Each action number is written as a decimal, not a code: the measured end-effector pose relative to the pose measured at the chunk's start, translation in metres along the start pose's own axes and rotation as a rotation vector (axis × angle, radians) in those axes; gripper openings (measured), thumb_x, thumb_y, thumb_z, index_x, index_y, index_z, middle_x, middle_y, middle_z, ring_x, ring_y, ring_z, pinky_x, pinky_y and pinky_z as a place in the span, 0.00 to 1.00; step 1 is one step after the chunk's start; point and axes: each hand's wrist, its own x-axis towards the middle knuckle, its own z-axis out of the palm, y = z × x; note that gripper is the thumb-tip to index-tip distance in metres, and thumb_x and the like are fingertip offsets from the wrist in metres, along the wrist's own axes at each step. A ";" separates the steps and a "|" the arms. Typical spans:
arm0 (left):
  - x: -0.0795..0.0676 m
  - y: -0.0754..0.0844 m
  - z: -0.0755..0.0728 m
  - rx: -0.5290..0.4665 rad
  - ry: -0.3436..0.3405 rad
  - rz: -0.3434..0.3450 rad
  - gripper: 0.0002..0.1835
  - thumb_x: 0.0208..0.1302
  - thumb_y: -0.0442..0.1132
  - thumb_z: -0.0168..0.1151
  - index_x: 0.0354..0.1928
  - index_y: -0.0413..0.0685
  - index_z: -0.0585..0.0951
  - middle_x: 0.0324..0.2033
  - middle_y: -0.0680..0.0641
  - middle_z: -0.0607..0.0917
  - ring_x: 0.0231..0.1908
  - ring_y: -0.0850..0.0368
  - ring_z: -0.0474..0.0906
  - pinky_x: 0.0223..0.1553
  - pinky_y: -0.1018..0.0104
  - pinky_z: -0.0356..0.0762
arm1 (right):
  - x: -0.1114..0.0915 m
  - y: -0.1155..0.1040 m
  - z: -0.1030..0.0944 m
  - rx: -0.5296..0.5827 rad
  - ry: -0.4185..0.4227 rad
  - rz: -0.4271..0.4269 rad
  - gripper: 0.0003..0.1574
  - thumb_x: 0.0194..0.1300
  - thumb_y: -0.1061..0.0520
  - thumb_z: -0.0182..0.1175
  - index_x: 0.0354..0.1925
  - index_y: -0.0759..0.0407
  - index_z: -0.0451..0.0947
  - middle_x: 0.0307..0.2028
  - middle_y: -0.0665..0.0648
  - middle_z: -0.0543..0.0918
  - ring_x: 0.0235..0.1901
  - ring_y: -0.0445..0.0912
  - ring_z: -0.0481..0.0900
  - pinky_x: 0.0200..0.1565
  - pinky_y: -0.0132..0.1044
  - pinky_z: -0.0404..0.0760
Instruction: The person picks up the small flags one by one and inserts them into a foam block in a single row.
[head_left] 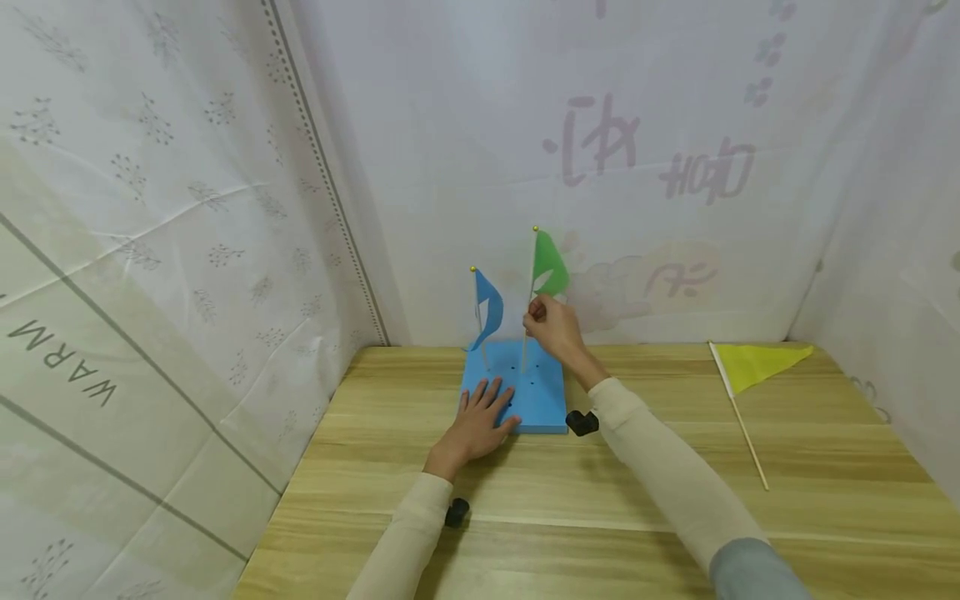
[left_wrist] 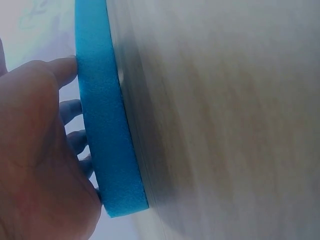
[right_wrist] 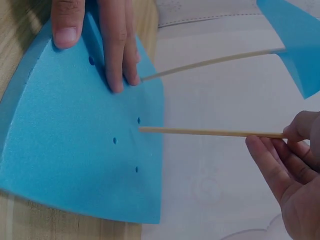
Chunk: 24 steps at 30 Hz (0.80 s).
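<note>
So, R hand (head_left: pixel 557 331) pinching grn flag (head_left: pixel 551 260), base (head_left: pixel 544 407) below

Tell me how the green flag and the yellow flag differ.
The green flag stands nearly upright over the blue board; the yellow flag lies on the table. The right hand pinches the green flag's stick, while no hand touches the yellow flag. The green flag curves, whereas the yellow flag is spread flat. Both have thin, pale sticks.
</note>
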 end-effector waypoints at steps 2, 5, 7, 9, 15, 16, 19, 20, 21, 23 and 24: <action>0.000 0.000 0.000 -0.007 -0.001 -0.001 0.36 0.85 0.58 0.49 0.85 0.51 0.61 0.86 0.41 0.53 0.86 0.36 0.44 0.82 0.29 0.41 | 0.002 -0.001 0.002 -0.006 0.011 -0.018 0.07 0.78 0.60 0.60 0.47 0.64 0.80 0.41 0.65 0.88 0.39 0.55 0.92 0.40 0.43 0.90; 0.001 0.000 0.000 -0.015 -0.007 -0.005 0.36 0.85 0.58 0.49 0.85 0.51 0.61 0.86 0.41 0.52 0.86 0.36 0.43 0.83 0.30 0.40 | 0.005 -0.002 0.006 -0.020 0.021 -0.036 0.07 0.77 0.60 0.61 0.47 0.64 0.80 0.41 0.65 0.89 0.39 0.55 0.92 0.39 0.45 0.89; 0.001 0.000 0.000 -0.025 -0.005 -0.005 0.35 0.85 0.58 0.49 0.85 0.51 0.61 0.86 0.41 0.52 0.86 0.36 0.43 0.83 0.30 0.40 | 0.007 -0.004 0.010 -0.018 0.017 -0.045 0.07 0.77 0.60 0.61 0.47 0.64 0.80 0.41 0.65 0.89 0.40 0.55 0.91 0.41 0.45 0.89; 0.002 0.000 0.000 -0.031 -0.003 -0.005 0.35 0.85 0.57 0.49 0.85 0.51 0.61 0.86 0.41 0.53 0.86 0.36 0.43 0.83 0.30 0.40 | 0.008 -0.004 0.012 -0.015 0.012 -0.059 0.07 0.77 0.60 0.61 0.47 0.65 0.80 0.43 0.65 0.89 0.41 0.56 0.91 0.43 0.46 0.89; 0.004 -0.002 0.002 -0.024 -0.006 -0.002 0.35 0.85 0.56 0.50 0.85 0.50 0.61 0.86 0.40 0.52 0.85 0.35 0.42 0.82 0.29 0.39 | 0.009 -0.004 0.021 -0.039 -0.011 -0.076 0.07 0.78 0.60 0.61 0.47 0.65 0.81 0.44 0.64 0.88 0.46 0.56 0.89 0.47 0.48 0.89; 0.004 -0.003 0.002 -0.020 -0.009 -0.002 0.35 0.85 0.57 0.49 0.85 0.51 0.60 0.86 0.40 0.52 0.86 0.35 0.42 0.82 0.29 0.39 | 0.009 -0.003 0.022 -0.048 -0.014 -0.077 0.07 0.78 0.60 0.61 0.47 0.64 0.81 0.44 0.64 0.88 0.46 0.56 0.89 0.47 0.48 0.89; 0.003 -0.002 0.001 -0.035 -0.003 0.002 0.35 0.85 0.57 0.50 0.85 0.50 0.61 0.86 0.39 0.53 0.85 0.34 0.43 0.82 0.28 0.38 | 0.008 -0.002 0.026 -0.070 -0.023 -0.079 0.07 0.78 0.59 0.61 0.46 0.63 0.81 0.43 0.63 0.88 0.46 0.55 0.88 0.47 0.48 0.88; 0.003 -0.001 0.001 -0.035 -0.005 0.001 0.35 0.85 0.57 0.49 0.85 0.50 0.61 0.86 0.39 0.52 0.85 0.34 0.43 0.82 0.29 0.38 | 0.008 -0.001 0.027 -0.073 -0.028 -0.078 0.07 0.79 0.59 0.61 0.46 0.63 0.81 0.43 0.63 0.88 0.46 0.55 0.88 0.47 0.48 0.88; 0.003 -0.001 0.001 -0.033 -0.008 0.000 0.36 0.85 0.57 0.49 0.85 0.50 0.61 0.86 0.39 0.52 0.85 0.34 0.43 0.82 0.29 0.38 | 0.008 -0.001 0.028 -0.077 -0.038 -0.075 0.07 0.79 0.59 0.62 0.46 0.62 0.81 0.43 0.62 0.88 0.45 0.55 0.88 0.47 0.48 0.88; 0.002 0.000 0.000 -0.036 -0.008 -0.002 0.35 0.85 0.57 0.50 0.84 0.50 0.61 0.86 0.39 0.52 0.85 0.34 0.43 0.82 0.29 0.39 | 0.007 0.001 0.030 -0.087 -0.061 -0.068 0.07 0.79 0.58 0.62 0.46 0.62 0.81 0.43 0.62 0.88 0.46 0.54 0.88 0.48 0.47 0.88; 0.002 0.000 0.000 -0.032 -0.011 -0.005 0.35 0.85 0.57 0.50 0.85 0.50 0.61 0.86 0.39 0.52 0.85 0.35 0.43 0.82 0.29 0.39 | 0.006 0.002 0.031 -0.091 -0.073 -0.064 0.07 0.79 0.58 0.61 0.47 0.62 0.81 0.44 0.61 0.88 0.46 0.54 0.88 0.48 0.47 0.88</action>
